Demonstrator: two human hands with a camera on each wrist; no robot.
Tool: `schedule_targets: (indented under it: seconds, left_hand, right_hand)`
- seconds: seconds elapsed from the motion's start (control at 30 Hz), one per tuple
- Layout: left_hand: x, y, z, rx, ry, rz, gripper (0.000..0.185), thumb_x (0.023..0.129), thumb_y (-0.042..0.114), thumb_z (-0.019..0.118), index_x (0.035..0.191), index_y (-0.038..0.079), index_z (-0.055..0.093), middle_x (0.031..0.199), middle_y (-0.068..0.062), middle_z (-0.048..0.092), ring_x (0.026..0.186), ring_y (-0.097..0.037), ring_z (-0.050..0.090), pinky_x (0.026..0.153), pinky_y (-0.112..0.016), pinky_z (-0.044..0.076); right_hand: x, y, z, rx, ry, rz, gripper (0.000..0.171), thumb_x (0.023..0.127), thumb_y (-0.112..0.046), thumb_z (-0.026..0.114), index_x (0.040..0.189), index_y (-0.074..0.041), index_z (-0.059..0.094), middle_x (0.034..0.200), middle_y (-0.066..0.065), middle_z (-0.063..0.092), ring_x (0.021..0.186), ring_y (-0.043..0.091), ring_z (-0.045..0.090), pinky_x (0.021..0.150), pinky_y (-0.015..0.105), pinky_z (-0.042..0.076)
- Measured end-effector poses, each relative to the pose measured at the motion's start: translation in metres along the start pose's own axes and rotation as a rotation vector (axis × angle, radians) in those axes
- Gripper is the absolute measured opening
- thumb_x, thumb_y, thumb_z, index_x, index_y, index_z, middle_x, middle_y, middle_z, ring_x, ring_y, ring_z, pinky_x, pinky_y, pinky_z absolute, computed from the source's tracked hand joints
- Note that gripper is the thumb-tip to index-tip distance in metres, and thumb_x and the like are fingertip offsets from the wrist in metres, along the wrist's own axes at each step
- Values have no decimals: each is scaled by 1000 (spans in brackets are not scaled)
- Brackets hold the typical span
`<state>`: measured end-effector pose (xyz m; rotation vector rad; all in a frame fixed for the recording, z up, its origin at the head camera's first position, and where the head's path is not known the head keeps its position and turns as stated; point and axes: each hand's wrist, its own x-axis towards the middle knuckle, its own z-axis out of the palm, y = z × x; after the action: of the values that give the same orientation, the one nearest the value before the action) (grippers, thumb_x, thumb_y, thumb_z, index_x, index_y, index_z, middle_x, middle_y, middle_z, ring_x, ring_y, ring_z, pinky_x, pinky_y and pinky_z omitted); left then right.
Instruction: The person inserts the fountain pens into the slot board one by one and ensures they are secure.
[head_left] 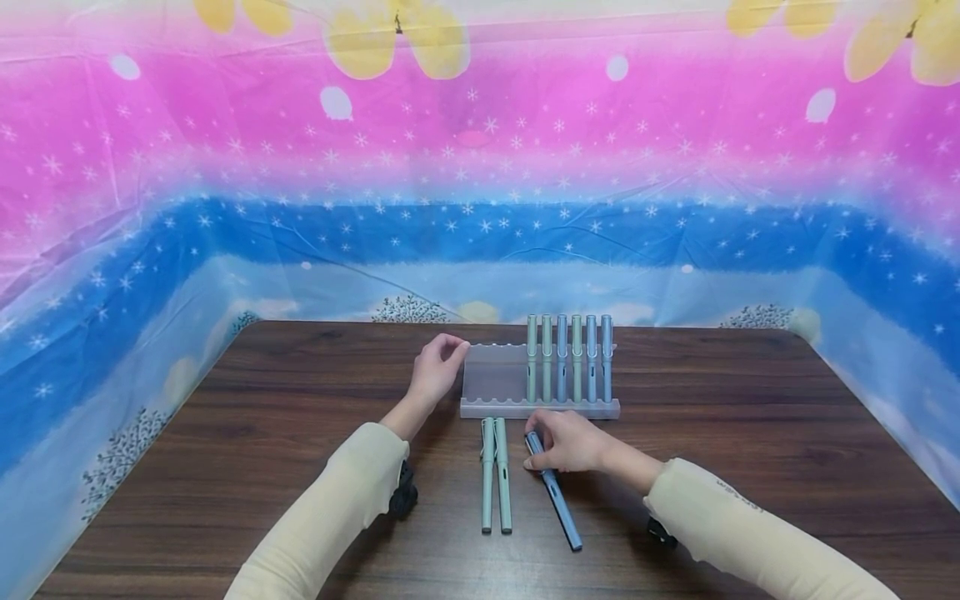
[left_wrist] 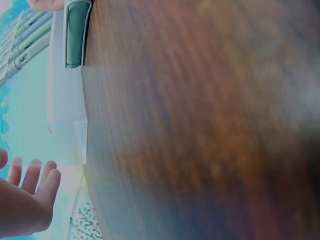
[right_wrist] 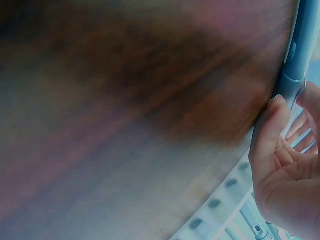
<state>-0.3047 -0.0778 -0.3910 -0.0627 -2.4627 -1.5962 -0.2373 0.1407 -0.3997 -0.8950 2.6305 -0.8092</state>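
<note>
Closest to me are two cream sleeves, one on each arm, coming in over the dark brown wooden table (head_left: pixel 750 417). From where I watch, my right hand (head_left: pixel 566 442) sits on the long blue plastic pen (head_left: pixel 553 492). Its fingers curl round the top end of that pen and pinch it. The blue pen lies flat on the table, tilted a bit, just in front of the clear frosted plastic pen rack (head_left: pixel 495 379). In the right wrist view I see the same pen (right_wrist: pixel 295 55) by my fingertips (right_wrist: pixel 272 120), with the rack's little dips just beside them.

Two pale green pens (head_left: pixel 495 475) lie side by side on the table, touching, just left of the blue pen. They are between my two arms.

My left hand (head_left: pixel 435 371) is at the left end of the rack. Its fingers bend and touch the rack's top corner. I cannot tell if they really squeeze it. The left wrist view is blurry and shows that hand (left_wrist: pixel 27 200) with fingers fairly straight.

Six pens (head_left: pixel 568 358), green and blue, stand in a row on the right side of the rack.
</note>
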Motion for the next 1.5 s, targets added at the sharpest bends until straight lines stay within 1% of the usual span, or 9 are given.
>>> schedule_targets:
  seconds: [0.1,0.23,0.37,0.57,0.83,1.1,1.23,1.4,1.5]
  left_hand:
    - [0,0,0,1,0,1,20,88,22,54,95,3,58,92,-9,59,87,-22,53,79,-34,42]
    - [0,-1,0,-5,-2,4,20,89,21,53,95,3,58,92,-9,59,87,-22,54,78,-34,42]
    - [0,-1,0,-13,-4,3,19,89,21,54,95,3,58,91,-9,59,86,-21,54,78,-34,43]
    - [0,-1,0,-19,-8,3,20,89,22,54,95,4,58,91,-9,59,85,-21,54,78,-34,43]
    - [0,-1,0,-15,-13,3,21,89,22,53,96,3,58,92,-9,59,87,-22,53,78,-34,42]
    - [0,0,-1,-21,-21,-5,22,89,23,53,96,3,58,93,-9,59,89,-22,53,80,-35,42]
    - [0,0,-1,-20,-17,-3,21,89,23,53,96,3,58,93,-9,59,88,-22,53,80,-35,42]
    - [0,-1,-1,-13,-11,4,21,89,22,53,96,3,58,92,-9,59,87,-22,53,79,-35,42]
    - [0,-1,-1,-10,-9,10,21,89,22,53,96,3,58,92,-9,59,87,-23,53,79,-35,42]
  right_hand:
    - [0,-1,0,-21,29,-20,34,75,-21,69,99,-6,51,56,-5,51,47,6,45,44,23,38]
    - [0,1,-1,2,43,-25,34,77,-21,68,102,-5,52,57,-6,52,48,7,45,45,24,38]
    - [0,4,-2,59,31,-30,35,79,-22,66,105,-5,50,60,-6,53,48,9,48,46,25,41]
    - [1,4,-3,169,19,-61,38,81,-21,65,110,-3,48,65,-1,55,48,16,52,44,28,45]
    - [2,7,-5,244,20,-34,32,86,-25,57,111,-7,48,70,0,57,53,21,54,46,32,46]
    - [3,5,-14,319,25,-27,32,88,-24,56,114,-8,48,73,3,58,57,24,55,49,37,47]
    - [5,3,-19,332,37,-15,32,88,-23,55,114,-8,48,74,4,58,58,26,55,48,40,47]
    - [7,2,-25,336,69,-15,33,87,-22,57,115,-7,48,76,4,59,58,27,56,50,41,47]
    - [8,1,-30,322,90,-17,31,87,-22,57,114,-11,49,76,3,59,58,27,56,50,41,47]
